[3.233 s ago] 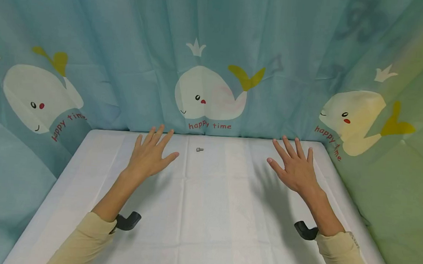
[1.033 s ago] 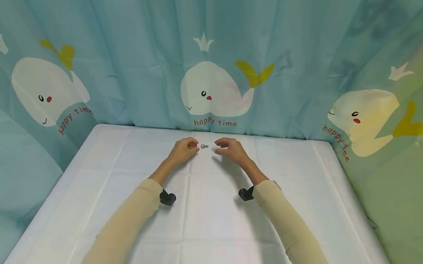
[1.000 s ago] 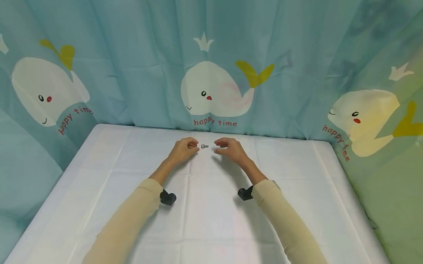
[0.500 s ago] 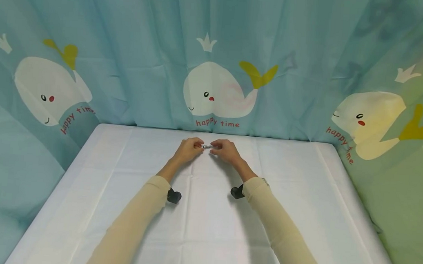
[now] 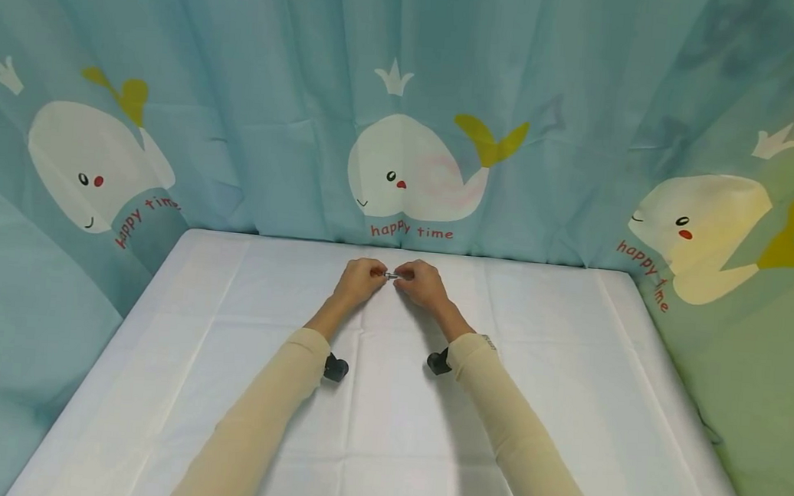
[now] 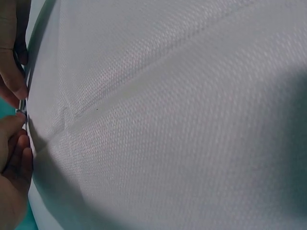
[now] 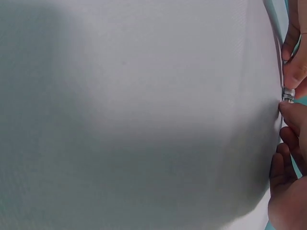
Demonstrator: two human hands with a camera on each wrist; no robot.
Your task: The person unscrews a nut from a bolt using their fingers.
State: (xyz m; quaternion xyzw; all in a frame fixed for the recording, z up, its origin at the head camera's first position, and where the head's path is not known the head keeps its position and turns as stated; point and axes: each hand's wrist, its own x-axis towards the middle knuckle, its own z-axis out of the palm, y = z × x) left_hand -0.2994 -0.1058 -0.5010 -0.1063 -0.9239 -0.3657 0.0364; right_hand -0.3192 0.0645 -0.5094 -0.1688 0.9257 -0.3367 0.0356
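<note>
A small silver bolt (image 5: 391, 276) is pinched between both hands near the far edge of the white table. My left hand (image 5: 361, 282) grips its left end, where the head is, with thumb and fingertips. From the other side, my right hand (image 5: 424, 284) pinches the shank end. Most of the bolt is covered by fingertips. In the left wrist view a sliver of the bolt (image 6: 21, 104) shows between the two hands at the left edge. The right wrist view shows ridged metal of the bolt (image 7: 288, 94) at its right edge.
White cloth covers the table (image 5: 384, 431), with fold creases along it. A blue curtain (image 5: 271, 170) printed with whales hangs right behind the far edge and down the left. A green curtain (image 5: 760, 396) closes the right side. Black wrist mounts (image 5: 336, 368) sit below both sleeves.
Both hands, first spread wide over the table, came inward to the bolt lying there. Over the last second the fingertips closed on its two ends and the hands drew together.
</note>
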